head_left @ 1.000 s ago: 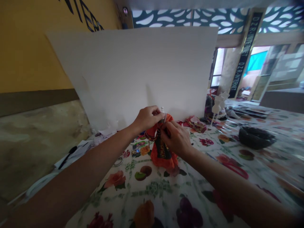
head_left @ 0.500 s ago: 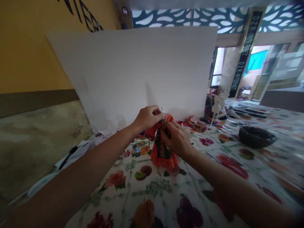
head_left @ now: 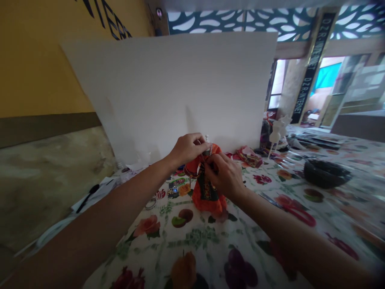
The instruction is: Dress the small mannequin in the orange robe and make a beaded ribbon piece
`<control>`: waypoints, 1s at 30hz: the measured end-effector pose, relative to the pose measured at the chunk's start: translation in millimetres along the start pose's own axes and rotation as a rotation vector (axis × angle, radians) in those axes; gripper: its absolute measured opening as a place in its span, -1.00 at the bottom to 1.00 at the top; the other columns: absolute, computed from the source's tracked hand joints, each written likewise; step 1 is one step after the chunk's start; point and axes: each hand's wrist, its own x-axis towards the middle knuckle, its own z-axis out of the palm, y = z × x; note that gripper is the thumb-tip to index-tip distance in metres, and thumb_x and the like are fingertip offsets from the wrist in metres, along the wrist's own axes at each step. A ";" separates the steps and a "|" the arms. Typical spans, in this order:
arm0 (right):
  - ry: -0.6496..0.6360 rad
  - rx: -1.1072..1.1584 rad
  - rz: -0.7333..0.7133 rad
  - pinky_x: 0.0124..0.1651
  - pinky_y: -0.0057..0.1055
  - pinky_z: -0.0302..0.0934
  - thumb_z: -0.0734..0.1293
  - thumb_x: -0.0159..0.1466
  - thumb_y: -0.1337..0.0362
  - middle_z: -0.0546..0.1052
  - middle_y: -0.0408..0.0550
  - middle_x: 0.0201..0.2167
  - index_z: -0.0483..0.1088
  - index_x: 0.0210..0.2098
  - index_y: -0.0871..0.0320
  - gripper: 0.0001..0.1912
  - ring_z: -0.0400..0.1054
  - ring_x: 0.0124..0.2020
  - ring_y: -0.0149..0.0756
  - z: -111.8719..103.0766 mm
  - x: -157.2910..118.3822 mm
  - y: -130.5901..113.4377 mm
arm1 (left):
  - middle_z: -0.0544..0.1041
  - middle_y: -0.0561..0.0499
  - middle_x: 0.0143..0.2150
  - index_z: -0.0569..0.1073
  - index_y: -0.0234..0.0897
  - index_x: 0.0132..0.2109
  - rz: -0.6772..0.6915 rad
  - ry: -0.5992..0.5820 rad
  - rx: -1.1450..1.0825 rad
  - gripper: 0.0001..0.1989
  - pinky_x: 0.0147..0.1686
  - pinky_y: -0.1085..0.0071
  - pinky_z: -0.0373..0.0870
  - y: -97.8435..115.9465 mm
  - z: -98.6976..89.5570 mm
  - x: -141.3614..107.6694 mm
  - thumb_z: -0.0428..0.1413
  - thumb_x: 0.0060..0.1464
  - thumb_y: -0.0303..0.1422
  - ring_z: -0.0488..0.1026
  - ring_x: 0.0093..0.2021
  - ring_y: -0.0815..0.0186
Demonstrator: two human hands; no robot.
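A small figure in an orange and dark dress (head_left: 207, 198) stands upright on the flowered tablecloth (head_left: 186, 241). Strings of beads hang about its upper part, and its small white top shows above my fingers. My left hand (head_left: 190, 147) is closed at the neck of the figure, thumb and fingertips together on it. Lower down, on the front right, my right hand (head_left: 225, 173) is pinched at the chest; whatever lies between its fingertips is hidden.
A white board (head_left: 180, 88) stands behind the figure. To the right are a black bowl (head_left: 326, 173), red-handled scissors (head_left: 300, 214) and white mannequin shapes (head_left: 275, 134). Trinkets (head_left: 174, 188) lie left of the dress, and a black brush-like item (head_left: 87, 199) farther left.
The view has shifted very slightly. Both hands keep their places at the figure, with only small finger movements.
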 end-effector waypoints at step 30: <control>-0.036 0.304 0.106 -0.36 -0.41 0.10 0.33 0.30 0.18 0.44 -0.15 -0.44 0.38 -0.28 0.11 -0.87 0.26 -0.46 -0.36 -18.6 -0.7 17.1 | 0.49 0.07 -0.40 0.51 -0.25 -0.37 0.005 -0.012 -0.053 -0.78 -0.32 0.38 0.22 -8.8 -0.4 1.6 0.17 0.05 -0.18 0.32 -0.38 0.36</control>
